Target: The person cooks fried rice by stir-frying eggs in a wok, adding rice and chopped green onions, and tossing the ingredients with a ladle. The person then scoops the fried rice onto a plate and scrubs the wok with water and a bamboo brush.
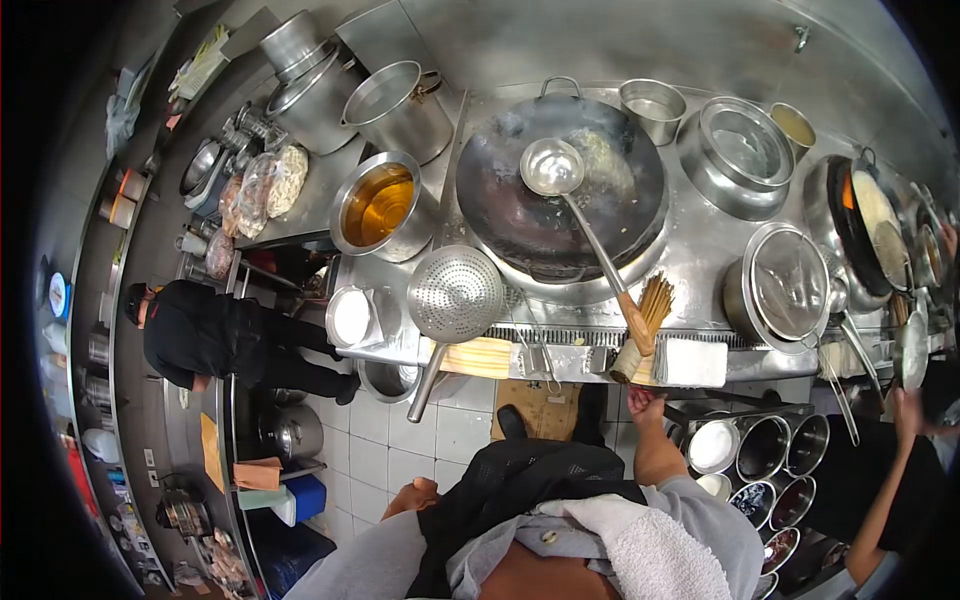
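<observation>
My right hand (645, 402) is at the front edge of the stove, its fingers curled around something under the rim that I cannot make out. Just above it, a bamboo wok brush (652, 315) and the wooden handle of a ladle (552, 167) lean at the edge. The ladle's bowl rests in a large black wok (500, 215) with haze over it. Down at my side hangs my left hand (413, 497), closed, with nothing visible in it. A perforated strainer (455, 295) lies on the counter, its handle sticking out over the front edge.
A pot of amber oil (380, 212) stands left of the wok. Lidded pots (790, 285) and a folded white cloth (695, 362) are to the right. Seasoning tins (762, 448) fill a lower rack. One person (225, 335) stands far left; another's arm (885, 490) reaches in at right.
</observation>
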`<state>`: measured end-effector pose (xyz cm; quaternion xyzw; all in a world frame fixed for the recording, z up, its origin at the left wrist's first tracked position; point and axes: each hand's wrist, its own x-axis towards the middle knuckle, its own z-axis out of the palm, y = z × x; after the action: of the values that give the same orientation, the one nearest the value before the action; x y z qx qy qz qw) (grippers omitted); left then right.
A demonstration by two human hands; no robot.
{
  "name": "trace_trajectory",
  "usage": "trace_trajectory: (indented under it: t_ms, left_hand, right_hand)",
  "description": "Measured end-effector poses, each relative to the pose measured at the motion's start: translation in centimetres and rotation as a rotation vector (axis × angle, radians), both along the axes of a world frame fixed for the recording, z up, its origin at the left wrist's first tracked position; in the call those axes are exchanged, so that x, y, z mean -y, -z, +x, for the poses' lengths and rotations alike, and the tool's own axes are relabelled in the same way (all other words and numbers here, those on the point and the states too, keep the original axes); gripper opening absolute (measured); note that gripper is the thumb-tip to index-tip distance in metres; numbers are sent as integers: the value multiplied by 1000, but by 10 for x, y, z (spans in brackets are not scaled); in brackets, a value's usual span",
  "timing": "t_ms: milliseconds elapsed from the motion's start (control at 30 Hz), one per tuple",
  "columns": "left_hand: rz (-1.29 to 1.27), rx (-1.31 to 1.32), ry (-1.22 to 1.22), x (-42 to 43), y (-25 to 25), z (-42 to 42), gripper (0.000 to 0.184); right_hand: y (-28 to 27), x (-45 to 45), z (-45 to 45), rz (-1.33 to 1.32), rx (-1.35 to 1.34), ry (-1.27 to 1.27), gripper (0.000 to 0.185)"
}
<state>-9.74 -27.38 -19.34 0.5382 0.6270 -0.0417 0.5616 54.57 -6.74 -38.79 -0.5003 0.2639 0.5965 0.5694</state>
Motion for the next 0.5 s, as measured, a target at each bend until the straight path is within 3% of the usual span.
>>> trace_trajectory:
  t_ms: [100,167,267,333,500]
  left_hand:
    - [-60,50,-39,-8,-10,14,39]
    - [-45,108,30,-21,-13,15,41]
    - [4,187,159,-59,-30,21,43]
    - [-253,-182,-464,-97,-57,46,55]
    - [-34,-230,-464,-127,-26,5,72]
  right_hand:
    - [-27,5,-7,43,40,2,44]
    - [-51,6,-9,-42,300,-239,37]
    - [-45,18,-8,6,469,-412,26]
    - [-41,20,-7,18,567,-523,22]
    - [12,5,4,4,899,-619,15]
